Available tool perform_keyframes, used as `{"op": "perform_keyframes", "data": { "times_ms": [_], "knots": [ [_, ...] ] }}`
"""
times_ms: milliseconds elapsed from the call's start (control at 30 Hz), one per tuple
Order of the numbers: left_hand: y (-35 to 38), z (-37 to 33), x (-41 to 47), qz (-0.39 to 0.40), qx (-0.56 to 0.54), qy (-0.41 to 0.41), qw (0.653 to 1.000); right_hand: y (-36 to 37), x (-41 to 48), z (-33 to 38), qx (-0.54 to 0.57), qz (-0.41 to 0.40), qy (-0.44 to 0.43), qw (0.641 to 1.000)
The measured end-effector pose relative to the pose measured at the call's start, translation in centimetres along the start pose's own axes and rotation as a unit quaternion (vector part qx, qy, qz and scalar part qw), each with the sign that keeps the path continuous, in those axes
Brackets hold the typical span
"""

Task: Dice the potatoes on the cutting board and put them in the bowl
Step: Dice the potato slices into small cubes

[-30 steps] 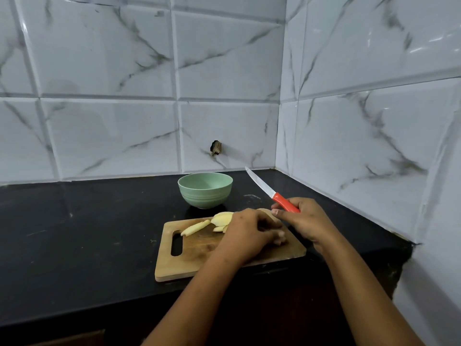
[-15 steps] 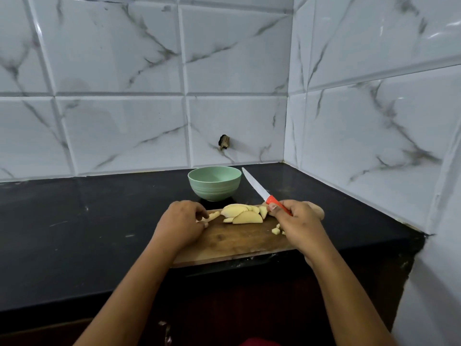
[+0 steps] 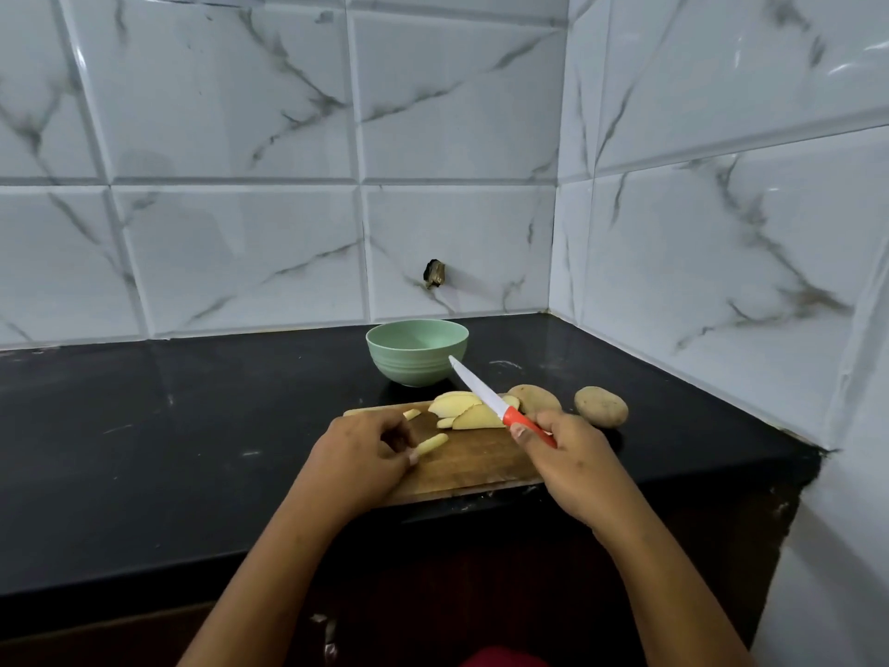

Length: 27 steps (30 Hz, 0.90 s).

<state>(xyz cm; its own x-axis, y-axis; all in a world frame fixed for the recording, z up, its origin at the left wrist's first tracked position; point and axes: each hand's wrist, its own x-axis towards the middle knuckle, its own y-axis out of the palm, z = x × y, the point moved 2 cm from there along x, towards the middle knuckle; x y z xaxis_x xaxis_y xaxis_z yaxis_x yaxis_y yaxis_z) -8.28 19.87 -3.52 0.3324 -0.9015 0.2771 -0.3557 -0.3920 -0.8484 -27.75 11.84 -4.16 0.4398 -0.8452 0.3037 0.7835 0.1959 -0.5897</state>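
Centre frame: left hand (image 3: 361,454) pinches a potato stick (image 3: 433,444), long axis running toward the upper right, left of the knife (image 3: 498,407) gripped by the right hand (image 3: 572,466).

Your cutting board (image 3: 474,471) lies at the front edge of the counter (image 3: 144,450), the bowl (image 3: 416,351) behind it. Potato slices (image 3: 459,407) lie on the board's far side, a potato stick (image 3: 432,444) nearer you, two whole potatoes (image 3: 601,406) to their right.

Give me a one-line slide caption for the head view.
Left hand pinches a potato stick on the cutting board; right hand holds the red-handled knife above slices, green bowl behind.
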Motion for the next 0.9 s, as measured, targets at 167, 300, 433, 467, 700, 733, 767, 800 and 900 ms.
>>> {"op": "perform_keyframes", "data": {
  "times_ms": [167,300,433,467,700,733,767,800,900],
  "knots": [
    [0.9,-1.2,-1.6,-0.023,-0.042,0.018,0.999,0.2,-3.0,0.9,-0.135,0.022,-0.046,0.99],
    [1.7,-2.0,-1.3,-0.023,-0.044,0.025,0.998,-0.2,-5.4,1.9,-0.259,0.012,-0.062,0.964],
    [2.5,-3.2,-0.9,-0.027,-0.052,0.037,0.998,-0.4,-6.1,1.5,-0.31,0.056,-0.017,0.949],
    [2.6,-3.5,-0.8,-0.025,-0.056,0.04,0.997,-0.5,-6.0,1.3,-0.316,0.079,0.002,0.946],
    [3.5,-4.3,-0.4,-0.029,-0.047,0.046,0.997,-1.7,-5.1,0.5,-0.303,0.254,0.14,0.908],
    [3.6,-4.3,-0.4,-0.034,-0.044,0.047,0.997,-1.7,-5.0,0.5,-0.305,0.268,0.155,0.901],
    [3.6,-4.3,-0.4,-0.037,-0.041,0.047,0.997,-1.4,-5.0,0.5,-0.311,0.276,0.166,0.894],
    [3.6,-4.4,-0.4,-0.039,-0.039,0.047,0.997,-1.3,-5.0,0.5,-0.322,0.279,0.171,0.888],
    [3.7,-4.5,-0.4,-0.05,-0.032,0.047,0.997,-0.7,-4.9,0.2,-0.373,0.269,0.171,0.871]
  ]
}}
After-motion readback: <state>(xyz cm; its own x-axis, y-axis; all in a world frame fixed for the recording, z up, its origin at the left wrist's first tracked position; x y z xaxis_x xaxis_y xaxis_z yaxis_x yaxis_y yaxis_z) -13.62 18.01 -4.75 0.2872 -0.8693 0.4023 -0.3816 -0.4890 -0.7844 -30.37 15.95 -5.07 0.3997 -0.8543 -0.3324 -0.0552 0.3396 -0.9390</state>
